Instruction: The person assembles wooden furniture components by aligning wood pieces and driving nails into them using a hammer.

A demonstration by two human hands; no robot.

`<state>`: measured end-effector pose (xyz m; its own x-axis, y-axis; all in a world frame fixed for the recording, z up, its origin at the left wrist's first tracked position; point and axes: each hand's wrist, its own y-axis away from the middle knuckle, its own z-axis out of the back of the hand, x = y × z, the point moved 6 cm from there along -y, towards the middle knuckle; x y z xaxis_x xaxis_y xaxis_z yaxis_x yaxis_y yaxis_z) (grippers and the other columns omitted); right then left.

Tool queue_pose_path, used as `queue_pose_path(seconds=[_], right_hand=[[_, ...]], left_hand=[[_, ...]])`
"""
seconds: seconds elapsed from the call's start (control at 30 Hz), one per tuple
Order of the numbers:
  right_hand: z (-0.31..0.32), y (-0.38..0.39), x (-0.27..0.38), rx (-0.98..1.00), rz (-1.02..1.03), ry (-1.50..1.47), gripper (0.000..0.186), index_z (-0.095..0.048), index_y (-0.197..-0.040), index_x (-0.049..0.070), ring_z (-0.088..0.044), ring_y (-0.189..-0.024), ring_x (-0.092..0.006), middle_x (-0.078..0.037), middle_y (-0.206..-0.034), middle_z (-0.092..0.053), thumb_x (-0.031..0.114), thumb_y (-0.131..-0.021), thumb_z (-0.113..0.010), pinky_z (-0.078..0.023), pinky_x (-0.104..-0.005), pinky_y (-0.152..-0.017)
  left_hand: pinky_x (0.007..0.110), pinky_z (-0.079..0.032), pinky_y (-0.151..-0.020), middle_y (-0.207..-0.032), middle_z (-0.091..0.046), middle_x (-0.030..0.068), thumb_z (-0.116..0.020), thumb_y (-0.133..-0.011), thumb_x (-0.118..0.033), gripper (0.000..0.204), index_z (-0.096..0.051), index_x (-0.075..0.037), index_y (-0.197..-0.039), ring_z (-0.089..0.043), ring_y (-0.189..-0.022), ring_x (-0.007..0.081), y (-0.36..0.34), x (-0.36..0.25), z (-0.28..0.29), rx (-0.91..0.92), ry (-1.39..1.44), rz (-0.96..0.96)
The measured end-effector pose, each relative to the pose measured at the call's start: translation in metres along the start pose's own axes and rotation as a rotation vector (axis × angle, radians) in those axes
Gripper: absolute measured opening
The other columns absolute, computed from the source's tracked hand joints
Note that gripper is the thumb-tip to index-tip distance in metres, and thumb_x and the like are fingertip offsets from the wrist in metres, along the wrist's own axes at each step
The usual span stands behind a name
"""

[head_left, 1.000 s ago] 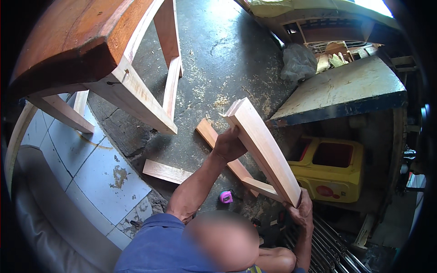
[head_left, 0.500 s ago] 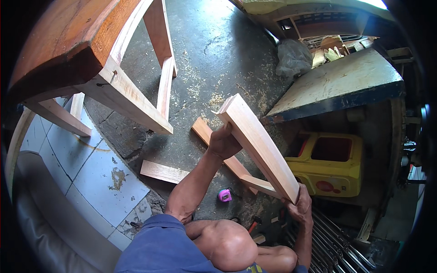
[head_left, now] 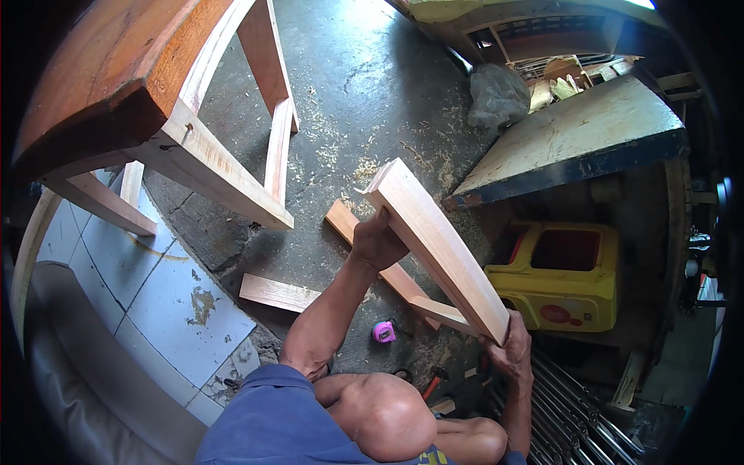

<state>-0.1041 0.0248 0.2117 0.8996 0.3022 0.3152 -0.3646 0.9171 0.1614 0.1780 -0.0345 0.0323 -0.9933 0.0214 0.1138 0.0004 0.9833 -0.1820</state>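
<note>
Between my hands is a stack of pale wooden boards, held slantwise above the floor. My left hand wraps the far left end, thumb along the side. At the near right end, my right hand grips the boards from below and the side. Beneath them on the floor lies a long brown wooden strip, with a paler strip across its near end. A short wooden board rests left of my left forearm. A pink tape measure sits on the floor near my knee.
A wooden table with pale legs stands at the far left, beside white floor tiles. To the right are a yellow plastic box, a blue-edged panel and several metal bars. Shavings litter the concrete.
Almost nothing differs. The stack and both hands keep their grip and place, with only a very slight shift of the view.
</note>
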Motion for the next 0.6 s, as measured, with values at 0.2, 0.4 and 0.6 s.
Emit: queue_pose_path(seconds=[0.2,0.4,0.6], right_hand=[[0.0001,-0.0009,-0.0019,-0.006,0.011,0.01,0.057,-0.059,-0.119,0.001,-0.066,-0.097,-0.0411,-0.02,-0.106,-0.064,0.014,-0.07,-0.085,-0.054,-0.0455,-0.083],[0.0013,-0.0016,0.0018,-0.008,-0.006,-0.003,0.057,-0.059,-0.118,0.001,-0.066,-0.096,-0.0407,-0.019,-0.106,-0.064,0.015,-0.069,-0.085,-0.054,-0.0455,-0.083],[-0.0005,0.0,0.0015,-0.014,-0.002,-0.003,0.058,-0.059,-0.117,0.001,-0.065,-0.096,-0.0419,-0.02,-0.104,-0.064,0.016,-0.068,-0.086,-0.054,-0.046,-0.083]], left_hand=[[0.054,-0.033,-0.121,-0.152,-0.052,0.0113,-0.071,-0.092,-0.045,0.076,-0.043,-0.012,-0.154,-0.047,-0.143,0.0334,0.0002,-0.0004,0.0047,0.021,0.012,-0.001],[0.052,-0.036,-0.119,-0.145,-0.059,0.0082,-0.079,-0.087,-0.043,0.078,-0.048,-0.012,-0.151,-0.051,-0.139,0.0308,0.0006,-0.0014,0.0057,-0.039,0.014,0.012],[0.054,-0.033,-0.12,-0.151,-0.053,0.0108,-0.072,-0.092,-0.047,0.076,-0.045,-0.012,-0.154,-0.047,-0.143,0.0328,0.0026,-0.0046,0.0081,0.045,0.009,0.003]])
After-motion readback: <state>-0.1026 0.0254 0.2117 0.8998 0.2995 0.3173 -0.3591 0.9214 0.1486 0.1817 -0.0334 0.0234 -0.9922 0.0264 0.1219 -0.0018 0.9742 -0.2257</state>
